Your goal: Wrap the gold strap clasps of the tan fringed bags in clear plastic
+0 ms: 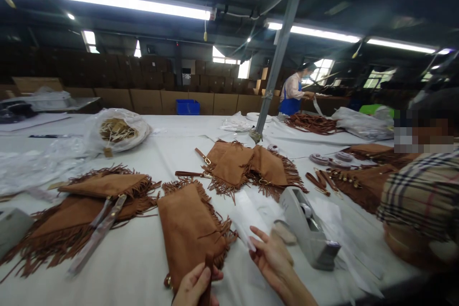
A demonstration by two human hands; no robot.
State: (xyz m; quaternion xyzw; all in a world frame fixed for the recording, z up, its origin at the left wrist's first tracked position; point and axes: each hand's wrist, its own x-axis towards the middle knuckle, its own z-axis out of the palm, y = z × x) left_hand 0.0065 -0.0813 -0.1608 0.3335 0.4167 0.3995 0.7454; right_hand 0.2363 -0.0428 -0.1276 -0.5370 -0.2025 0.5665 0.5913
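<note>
My left hand point(195, 287) is at the bottom edge, fingers closed round a thin brown strap point(208, 272) that stands up from it. The strap lies over the near end of a tan suede fringed bag point(188, 229) flat on the white table point(143, 258). My right hand point(272, 258) pinches the end of a clear wrapping strip point(247, 220) that runs up and away across the table. A grey tape dispenser point(308, 229) stands just right of that hand.
More fringed bags lie at left point(93, 201) and centre point(247, 165). A plastic sack point(118, 129) sits far left. A co-worker in a plaid sleeve point(423, 196) sits at right by brown straps point(322, 181). Another person point(292, 93) stands beyond a grey post point(274, 67).
</note>
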